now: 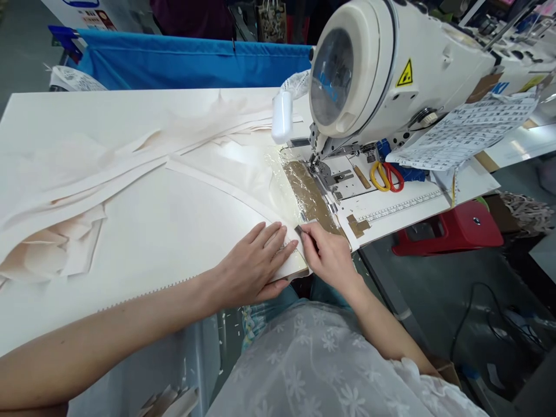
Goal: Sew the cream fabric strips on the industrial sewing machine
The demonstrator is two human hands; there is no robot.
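Near the table's front edge, my left hand [256,263] lies flat with its fingers spread on a strip of pale fabric [230,190]. Just right of it, my right hand [326,255] pinches a small dark object [298,230] against the fabric's end; what the object is, I cannot make out. The strip runs up and left from my hands across the white table [143,243]. More pale fabric [108,179] lies in long folded layers at the left. Beyond my right hand stands the white sewing machine [369,69], its needle area over the metal plate.
Yellow and red scissors [386,176] and a wooden-handled tool [362,177] lie beside the machine plate. Patterned cloth [469,130] hangs at the right. A red stool [452,229] stands below the table. Blue cloth [195,61] stretches behind the table's far edge.
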